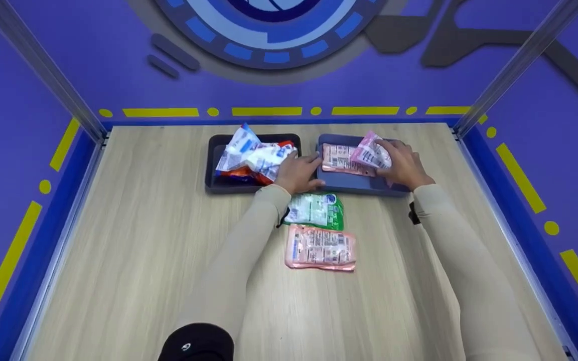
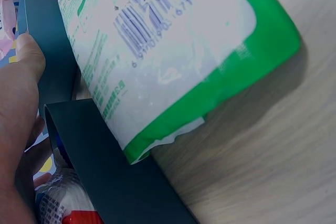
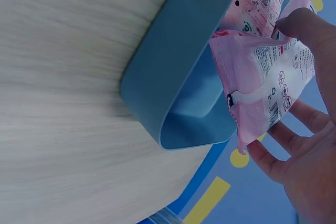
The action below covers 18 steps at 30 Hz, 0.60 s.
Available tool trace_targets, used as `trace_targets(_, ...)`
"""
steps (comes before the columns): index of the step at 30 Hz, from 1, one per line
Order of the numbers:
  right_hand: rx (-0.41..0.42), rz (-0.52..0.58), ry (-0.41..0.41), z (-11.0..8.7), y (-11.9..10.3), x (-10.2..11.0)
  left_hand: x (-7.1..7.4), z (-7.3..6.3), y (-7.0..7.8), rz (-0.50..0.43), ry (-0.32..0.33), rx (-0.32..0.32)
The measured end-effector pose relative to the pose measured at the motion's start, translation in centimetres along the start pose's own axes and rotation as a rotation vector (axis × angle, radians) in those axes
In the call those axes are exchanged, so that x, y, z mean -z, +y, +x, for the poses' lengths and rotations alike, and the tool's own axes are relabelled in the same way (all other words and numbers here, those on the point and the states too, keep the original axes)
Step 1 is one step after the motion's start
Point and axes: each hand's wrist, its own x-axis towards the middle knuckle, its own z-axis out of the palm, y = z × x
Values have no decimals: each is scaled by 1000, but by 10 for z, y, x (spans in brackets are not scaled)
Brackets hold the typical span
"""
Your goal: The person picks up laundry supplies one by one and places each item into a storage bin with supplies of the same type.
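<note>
My right hand (image 1: 403,164) grips a pink-and-white printed packet (image 3: 268,77) between thumb and fingers, tilted above the right blue-grey tray (image 1: 349,182). Under it, a flat pink packet (image 1: 338,159) lies in that tray. My left hand (image 1: 296,173) is at the gap between the trays, its fingers extended and its thumb touching the right tray's edge in the left wrist view. In the left dark tray (image 1: 210,165) are a white-and-blue packet (image 1: 241,148) and red and orange packaging (image 1: 244,174), partly covered.
A green-and-white packet (image 1: 315,209) with a barcode lies in front of the trays, beneath my left wrist. Nearer to me is a flat pink packet (image 1: 320,247) on the wooden table (image 1: 158,240). Purple panels (image 1: 88,60) wall the back and both sides.
</note>
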Motion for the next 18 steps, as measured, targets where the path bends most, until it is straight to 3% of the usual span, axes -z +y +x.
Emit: trace_targets(18, -31, 10, -44, 10, 6, -4, 1, -2, -1, -8, 3, -9)
